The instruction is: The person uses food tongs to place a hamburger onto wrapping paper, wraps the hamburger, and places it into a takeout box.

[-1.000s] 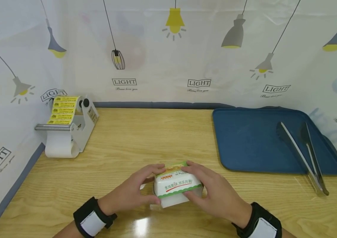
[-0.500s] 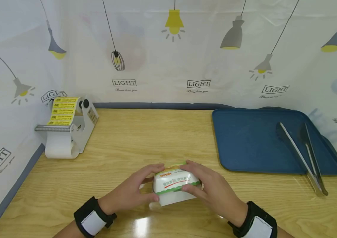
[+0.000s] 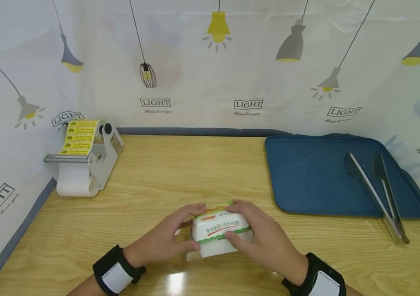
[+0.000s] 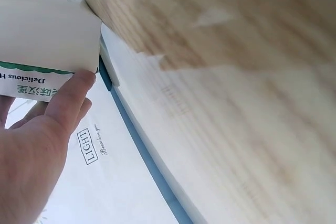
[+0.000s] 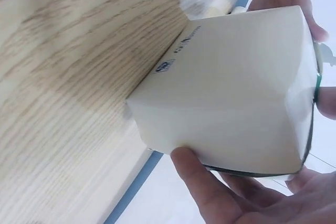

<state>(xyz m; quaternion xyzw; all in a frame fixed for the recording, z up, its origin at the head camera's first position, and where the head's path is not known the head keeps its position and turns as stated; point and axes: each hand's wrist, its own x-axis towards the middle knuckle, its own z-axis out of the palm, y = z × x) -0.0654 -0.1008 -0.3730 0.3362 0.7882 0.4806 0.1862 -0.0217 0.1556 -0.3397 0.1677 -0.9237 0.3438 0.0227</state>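
Note:
A white paper burger box (image 3: pixel 219 230) with green trim and printed lettering rests on the wooden table in front of me, its lid down. My left hand (image 3: pixel 165 236) holds the box's left end, fingers at the far side and thumb at the near side. Around the right end, my right hand (image 3: pixel 265 234) has its fingers over the top and its thumb across the green edge at the front. In the right wrist view the box's plain side (image 5: pixel 220 87) faces the camera. The left wrist view shows the box's end (image 4: pixel 47 30) beside the left fingers. The contents are hidden.
At the back left stands a label dispenser (image 3: pixel 74 158) with a strip of yellow labels. A blue tray (image 3: pixel 313 176) lies at the right, with metal tongs (image 3: pixel 376 197) on it whose end sticks out over the near edge. A printed curtain (image 3: pixel 195 74) borders the table.
The right wrist has shifted slightly left, and the right thumb has moved a little up along the box's front edge. The left hand and box have barely moved.

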